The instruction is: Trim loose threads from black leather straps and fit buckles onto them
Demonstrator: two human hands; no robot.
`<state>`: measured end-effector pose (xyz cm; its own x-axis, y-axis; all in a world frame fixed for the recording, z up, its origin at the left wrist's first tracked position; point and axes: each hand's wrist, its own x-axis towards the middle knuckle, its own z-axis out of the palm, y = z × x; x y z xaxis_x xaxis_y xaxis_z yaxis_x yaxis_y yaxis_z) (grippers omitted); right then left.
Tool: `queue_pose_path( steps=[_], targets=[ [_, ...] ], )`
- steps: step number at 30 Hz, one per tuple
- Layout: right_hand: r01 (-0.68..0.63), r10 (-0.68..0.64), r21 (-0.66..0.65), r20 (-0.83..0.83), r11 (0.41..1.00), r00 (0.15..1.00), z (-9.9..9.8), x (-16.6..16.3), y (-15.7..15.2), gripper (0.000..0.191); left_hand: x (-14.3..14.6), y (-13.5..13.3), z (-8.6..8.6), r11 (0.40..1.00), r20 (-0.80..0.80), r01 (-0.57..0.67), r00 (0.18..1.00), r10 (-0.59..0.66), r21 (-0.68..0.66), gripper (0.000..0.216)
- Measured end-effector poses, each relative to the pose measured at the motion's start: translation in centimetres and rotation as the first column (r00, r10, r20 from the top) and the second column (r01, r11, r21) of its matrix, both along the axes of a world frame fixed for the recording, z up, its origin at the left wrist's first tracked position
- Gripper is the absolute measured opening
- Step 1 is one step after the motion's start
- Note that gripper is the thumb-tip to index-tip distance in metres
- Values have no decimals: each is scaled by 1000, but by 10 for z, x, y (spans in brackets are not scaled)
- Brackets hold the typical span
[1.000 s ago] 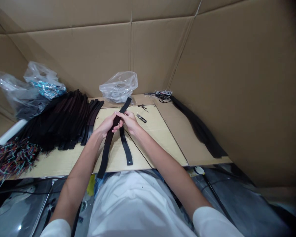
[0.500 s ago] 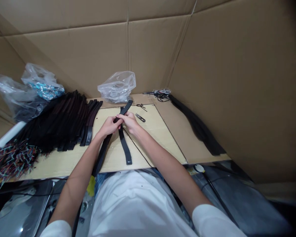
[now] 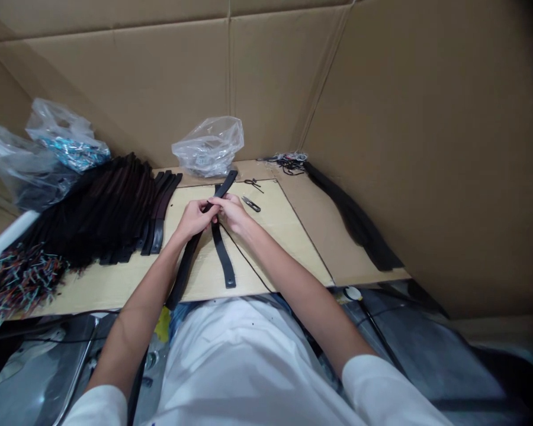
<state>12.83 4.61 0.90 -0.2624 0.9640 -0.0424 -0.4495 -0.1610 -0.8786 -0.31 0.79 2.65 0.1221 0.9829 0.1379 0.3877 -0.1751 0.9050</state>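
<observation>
Left hand (image 3: pixel 194 219) and right hand (image 3: pixel 233 213) are grasping a long, flat black strap (image 3: pixel 185 264), which is slanting from near left to far right over a pale-yellow rectangular board (image 3: pixel 284 248).

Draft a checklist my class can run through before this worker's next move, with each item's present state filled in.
1. Held strap secured: ok, the left hand and right hand both grip it.
2. Second strap fully in view: not ok, the held strap and hands cross in front of it.
3. Thread snips put down: ok, lying on the board.
4. Strap pile apart from the hands: ok, off to the left.
5. Exact fingertip placement: cannot tell, partly hidden.
</observation>
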Motion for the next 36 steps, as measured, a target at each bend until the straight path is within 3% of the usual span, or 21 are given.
queue_pose_path(
  steps=[5,10,17,20,23,26,28,29,31,32,33,34,36],
  targets=[
    [-70,70,1,-34,998,997,-3,3,2,15,0,-2,1,999,-45,-49,998,50,24,32],
    [-50,51,6,-38,999,998,-5,3,1,18,3,-3,3,998,-32,-56,998,57,27,27],
    [-75,76,45,-2,996,997,1,2,-5,28,9,-6,13,979,254,-22,964,74,-202,13],
    [-47,46,50,12,998,999,1,-1,-8,33,10,-7,15,975,304,-5,950,74,-220,14],
    [-19,13,81,69,997,998,0,1,-4,39,8,-6,15,977,320,15,946,55,-212,16],
    [61,-110,175,282,983,953,2,16,12,48,5,-3,14,975,324,-8,943,82,-223,19],
    [113,-269,315,511,942,817,5,37,24,50,3,-2,14,972,321,-26,942,102,-233,20],
    [126,-377,415,605,901,701,6,49,29,48,2,-1,13,971,320,-26,942,103,-237,20],
    [41,-540,568,753,822,376,5,74,32,29,1,0,12,971,316,-13,944,91,-239,22],
    [-39,-571,594,789,804,227,2,85,32,18,1,0,11,972,312,-6,947,82,-236,22],
    [-118,-562,571,821,813,103,-2,95,30,20,0,1,10,973,306,-1,949,73,-231,23],
    [-175,-536,530,844,830,14,-8,102,28,24,0,1,9,974,299,2,952,68,-225,24],
    [-203,-502,488,865,849,-23,-19,110,25,25,0,2,8,975,287,2,956,63,-221,26]
  ],
)
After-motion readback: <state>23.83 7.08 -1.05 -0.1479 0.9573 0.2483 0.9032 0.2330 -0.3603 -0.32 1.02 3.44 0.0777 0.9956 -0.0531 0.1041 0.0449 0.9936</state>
